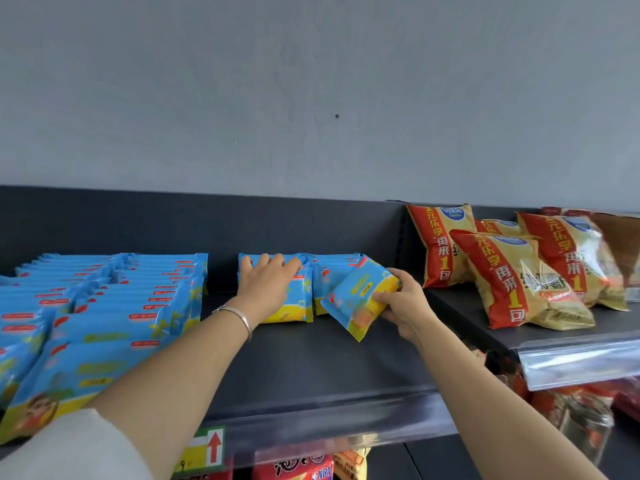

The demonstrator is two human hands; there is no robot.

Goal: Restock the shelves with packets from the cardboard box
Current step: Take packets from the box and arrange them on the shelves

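Both arms stretch forward, forearms bare. The left hand [268, 277] lies palm down, fingers straight and slightly spread, pressing on the top of a row of packets [294, 303]. There's a silver bangle [239, 315] on that wrist. The right hand [403, 306] has thumb and fingers curled round a tilted packet [360, 299], gripping its lower right end.

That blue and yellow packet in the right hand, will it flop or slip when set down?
Probably fairly stiff: the packet holds its flat shape though the right hand grips only one edge. Its glossy wrapper may slide on the smooth shelf. Likely light, held one-handed.
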